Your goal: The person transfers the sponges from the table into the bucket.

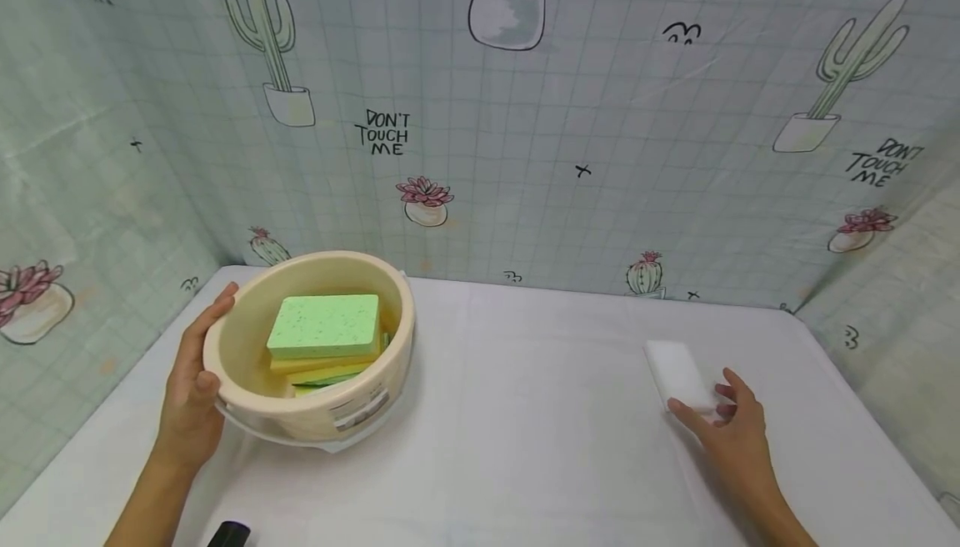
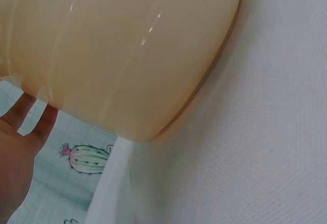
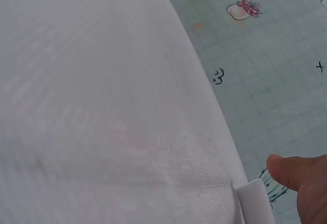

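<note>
A cream bucket (image 1: 311, 408) stands at the left of the table in the head view. Inside it a light green sponge (image 1: 324, 326) lies on top of yellow and green pieces. My left hand (image 1: 191, 397) rests against the bucket's outer left wall, its fingers spread and fairly straight. The left wrist view shows fingertips against the bucket's side. At the right lies a white rectangular block (image 1: 678, 373). My right hand (image 1: 738, 430) is at its near end, thumb and fingers apart. In the right wrist view a gap shows between the thumb (image 3: 288, 172) and the block (image 3: 256, 203).
A white cloth (image 1: 517, 414) covers the table. Patterned curtains (image 1: 525, 130) stand behind it and at both sides. Part of a black object (image 1: 229, 534) shows at the near left edge, below the bucket.
</note>
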Tool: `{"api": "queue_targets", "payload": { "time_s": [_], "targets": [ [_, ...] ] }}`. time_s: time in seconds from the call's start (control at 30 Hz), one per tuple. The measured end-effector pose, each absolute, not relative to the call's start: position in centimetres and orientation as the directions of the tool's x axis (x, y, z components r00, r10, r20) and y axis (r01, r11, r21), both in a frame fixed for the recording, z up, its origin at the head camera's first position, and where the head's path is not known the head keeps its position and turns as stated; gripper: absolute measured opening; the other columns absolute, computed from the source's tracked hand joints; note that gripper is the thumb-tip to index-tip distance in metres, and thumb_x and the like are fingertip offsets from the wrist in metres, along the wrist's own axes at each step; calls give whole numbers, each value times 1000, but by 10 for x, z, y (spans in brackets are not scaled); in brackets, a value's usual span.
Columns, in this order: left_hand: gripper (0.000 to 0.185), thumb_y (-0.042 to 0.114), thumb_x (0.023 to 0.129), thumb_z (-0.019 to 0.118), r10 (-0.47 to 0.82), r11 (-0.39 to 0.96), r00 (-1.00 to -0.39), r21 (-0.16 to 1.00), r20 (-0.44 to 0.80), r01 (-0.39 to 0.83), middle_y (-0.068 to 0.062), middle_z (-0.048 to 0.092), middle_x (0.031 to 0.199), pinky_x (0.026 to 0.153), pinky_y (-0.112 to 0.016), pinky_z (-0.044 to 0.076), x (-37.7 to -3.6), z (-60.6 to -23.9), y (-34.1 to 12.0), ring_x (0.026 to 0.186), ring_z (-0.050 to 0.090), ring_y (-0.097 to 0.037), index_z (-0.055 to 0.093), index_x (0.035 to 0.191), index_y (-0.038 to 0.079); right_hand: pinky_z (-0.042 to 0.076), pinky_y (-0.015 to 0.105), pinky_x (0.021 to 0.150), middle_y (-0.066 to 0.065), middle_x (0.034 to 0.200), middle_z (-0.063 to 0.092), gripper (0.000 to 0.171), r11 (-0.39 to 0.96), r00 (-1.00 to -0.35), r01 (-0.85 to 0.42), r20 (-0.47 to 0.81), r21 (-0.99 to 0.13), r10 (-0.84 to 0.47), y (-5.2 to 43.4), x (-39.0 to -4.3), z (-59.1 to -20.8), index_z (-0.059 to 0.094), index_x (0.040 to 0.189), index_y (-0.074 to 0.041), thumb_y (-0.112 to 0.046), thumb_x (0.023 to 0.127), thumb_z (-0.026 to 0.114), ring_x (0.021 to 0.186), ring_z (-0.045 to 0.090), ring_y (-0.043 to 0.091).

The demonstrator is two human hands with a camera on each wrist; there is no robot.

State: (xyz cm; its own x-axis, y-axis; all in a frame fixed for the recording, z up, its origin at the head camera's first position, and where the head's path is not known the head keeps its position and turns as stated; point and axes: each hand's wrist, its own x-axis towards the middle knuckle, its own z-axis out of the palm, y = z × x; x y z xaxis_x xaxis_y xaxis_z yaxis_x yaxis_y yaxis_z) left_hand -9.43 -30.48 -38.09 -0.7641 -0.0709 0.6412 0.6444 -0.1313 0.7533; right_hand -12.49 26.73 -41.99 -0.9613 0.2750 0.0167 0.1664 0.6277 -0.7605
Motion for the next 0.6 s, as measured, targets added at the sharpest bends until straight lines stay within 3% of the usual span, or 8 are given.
{"api": "queue_targets", "payload": {
  "time_s": [0.13, 0.37, 0.6],
  "targets": [
    [75, 34, 89, 67, -77, -130, -767, 757, 637, 641, -13, 20, 156, 108, -21, 24, -95, -379, -306, 142, 16, -24, 33, 145, -2, 37, 45, 84, 29, 136, 36, 97, 657, -963, 147, 45, -739, 266, 265, -126, -422, 18, 148, 5, -37, 82, 75, 110, 41, 39],
    [75, 33, 89, 67, -75, -140, -783, 771, 617, 621, -12, 19, 157, 107, -20, 27, -94, -380, -306, 142, 15, -24, 32, 146, -1, 37, 54, 87, 32, 129, 37, 91, 700, -965, 164, 35, -696, 261, 265, -128, -423, 26, 144, 9, -38, 82, 74, 111, 40, 42],
    [74, 31, 89, 66, -66, -147, -790, 777, 610, 612, -11, 18, 157, 108, -20, 26, -95, -378, -305, 142, 14, -23, 31, 146, 0, 37, 51, 82, 31, 124, 40, 86, 704, -963, 183, 20, -687, 270, 266, -127, -423, 30, 140, 13, -38, 85, 71, 107, 40, 40]
  ]
}}
